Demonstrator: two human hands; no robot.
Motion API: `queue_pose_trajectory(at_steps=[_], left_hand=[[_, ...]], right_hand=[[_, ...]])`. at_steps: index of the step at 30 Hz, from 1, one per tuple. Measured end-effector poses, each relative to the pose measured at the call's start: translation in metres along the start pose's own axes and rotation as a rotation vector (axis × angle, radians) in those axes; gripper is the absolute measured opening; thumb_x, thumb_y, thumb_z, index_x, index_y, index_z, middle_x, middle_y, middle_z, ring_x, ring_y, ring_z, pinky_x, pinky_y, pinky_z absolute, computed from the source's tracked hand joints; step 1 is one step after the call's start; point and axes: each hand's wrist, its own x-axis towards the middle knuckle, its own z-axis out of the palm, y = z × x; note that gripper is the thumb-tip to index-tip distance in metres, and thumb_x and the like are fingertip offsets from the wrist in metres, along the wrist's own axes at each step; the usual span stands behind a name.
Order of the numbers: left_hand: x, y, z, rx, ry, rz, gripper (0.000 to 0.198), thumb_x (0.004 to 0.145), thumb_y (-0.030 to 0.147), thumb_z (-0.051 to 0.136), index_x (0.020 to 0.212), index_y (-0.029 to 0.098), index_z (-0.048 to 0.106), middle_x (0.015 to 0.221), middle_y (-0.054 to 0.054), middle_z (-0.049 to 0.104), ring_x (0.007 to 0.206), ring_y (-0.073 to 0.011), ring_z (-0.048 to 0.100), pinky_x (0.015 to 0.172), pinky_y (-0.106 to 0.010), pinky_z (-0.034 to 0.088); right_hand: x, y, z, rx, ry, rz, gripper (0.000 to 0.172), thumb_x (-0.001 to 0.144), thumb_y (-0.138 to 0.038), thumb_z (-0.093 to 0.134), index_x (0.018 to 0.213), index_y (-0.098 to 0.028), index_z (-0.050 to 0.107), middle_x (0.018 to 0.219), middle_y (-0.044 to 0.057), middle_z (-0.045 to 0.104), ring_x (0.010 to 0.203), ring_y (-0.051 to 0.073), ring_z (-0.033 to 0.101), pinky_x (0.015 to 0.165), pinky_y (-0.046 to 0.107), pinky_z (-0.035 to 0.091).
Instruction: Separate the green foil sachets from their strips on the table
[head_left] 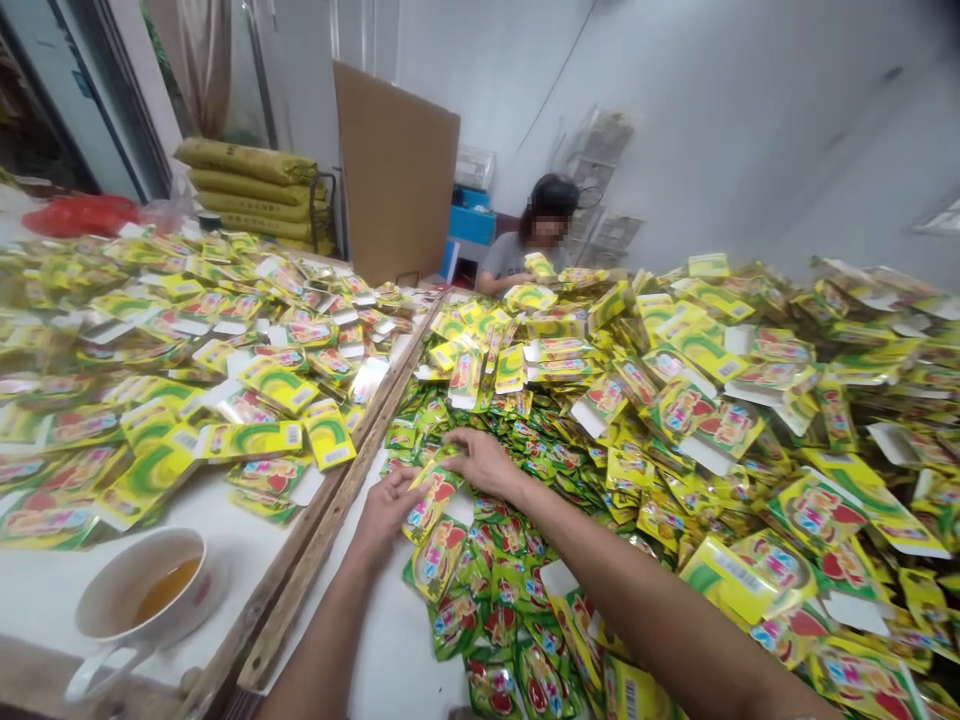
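My left hand (pixel 388 508) is closed, its thumb and fingers pinching the edge of a small yellow-green printed carton (pixel 430 502). At the far end of that carton is my right hand (pixel 480 462), its fingers curled together; what sits between its fingertips is hidden. Just below lies another carton (pixel 436 562) of the same print, near a white flap. Under and around both hands spread many small green sachets (pixel 517 540) with red and pink print, loosely heaped on the white tabletop (pixel 409 625).
Heaped cartons (pixel 705 400) rise on the right, and more cartons (pixel 255 380) cover the left table. Wooden rails (pixel 337 500) divide the two surfaces. A white cup (pixel 142 590) of amber liquid stands at lower left. Across the heap sits another person (pixel 517 255).
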Motion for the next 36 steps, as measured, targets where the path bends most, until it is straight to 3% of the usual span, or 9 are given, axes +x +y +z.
queue_pose_trajectory(at_steps=[5,7,9,15,18,22,27,32,36], left_hand=[[-0.002,0.004,0.002,-0.050,0.078,-0.019,0.037,0.056,0.028,0.080,0.084,0.014,0.060,0.067,-0.002,0.070,0.053,-0.0142,0.063,0.052,-0.022,0.047],[-0.002,0.004,0.002,-0.045,0.099,-0.022,0.038,0.055,0.028,0.080,0.084,0.014,0.060,0.065,-0.002,0.070,0.050,-0.0133,0.062,0.051,-0.021,0.046],[-0.001,0.005,0.002,-0.042,0.109,-0.019,0.038,0.055,0.028,0.080,0.084,0.014,0.060,0.065,-0.002,0.070,0.051,-0.0133,0.062,0.052,-0.021,0.047],[0.002,0.001,-0.002,-0.027,0.145,0.026,0.040,0.055,0.029,0.080,0.087,0.013,0.063,0.071,-0.004,0.072,0.058,-0.0147,0.065,0.060,-0.023,0.050],[0.005,-0.001,-0.004,-0.023,0.172,0.040,0.041,0.054,0.029,0.081,0.087,0.014,0.063,0.071,-0.003,0.072,0.060,-0.0156,0.066,0.060,-0.024,0.050],[0.003,-0.001,-0.006,-0.006,0.191,0.040,0.042,0.053,0.029,0.082,0.088,0.014,0.064,0.069,-0.003,0.072,0.060,-0.0166,0.066,0.061,-0.026,0.051],[-0.003,0.001,-0.008,-0.020,0.165,0.016,0.041,0.053,0.030,0.082,0.087,0.013,0.065,0.069,-0.004,0.072,0.060,-0.0176,0.067,0.063,-0.027,0.052],[-0.003,0.001,-0.009,-0.033,0.171,0.012,0.042,0.052,0.030,0.082,0.087,0.013,0.066,0.070,-0.004,0.072,0.060,-0.0175,0.067,0.060,-0.027,0.051],[-0.004,0.003,-0.007,-0.041,0.151,0.015,0.042,0.052,0.030,0.082,0.087,0.013,0.066,0.071,-0.005,0.073,0.060,-0.0182,0.067,0.061,-0.028,0.051]], right_hand=[[0.009,0.017,-0.034,-0.320,0.335,0.153,0.025,0.082,-0.025,0.051,0.102,-0.014,0.061,0.099,0.012,0.064,0.088,0.023,0.058,0.074,0.032,0.044],[0.017,0.032,-0.048,-0.491,0.375,0.190,0.037,0.078,-0.023,0.055,0.113,-0.011,0.057,0.112,0.017,0.060,0.101,0.028,0.055,0.079,0.034,0.042],[0.024,0.046,-0.056,-0.556,0.326,0.173,0.045,0.075,-0.025,0.060,0.118,-0.012,0.054,0.118,0.017,0.058,0.105,0.029,0.054,0.081,0.033,0.042],[0.016,0.046,-0.053,-0.531,0.290,0.083,0.027,0.082,-0.021,0.047,0.102,-0.020,0.066,0.092,0.010,0.069,0.087,0.024,0.060,0.072,0.029,0.039],[0.005,0.031,-0.041,-0.262,0.329,-0.010,0.025,0.083,-0.030,0.047,0.092,-0.018,0.067,0.078,0.007,0.068,0.074,0.020,0.059,0.065,0.027,0.038],[0.000,0.020,-0.015,0.284,0.071,-0.071,0.025,0.073,-0.039,0.055,0.078,-0.016,0.064,0.066,0.001,0.061,0.060,0.015,0.053,0.057,0.025,0.038],[0.006,0.023,-0.007,0.384,-0.207,-0.035,0.020,0.063,-0.035,0.063,0.064,-0.015,0.060,0.059,-0.003,0.055,0.058,0.012,0.049,0.060,0.025,0.038],[0.007,0.016,-0.016,0.661,-0.139,0.042,0.029,0.056,-0.040,0.070,0.070,-0.016,0.059,0.059,-0.004,0.057,0.059,0.012,0.053,0.064,0.026,0.043],[0.004,0.011,-0.011,0.514,-0.221,0.015,0.022,0.062,-0.036,0.066,0.067,-0.015,0.059,0.059,-0.003,0.056,0.058,0.012,0.051,0.060,0.024,0.041]])
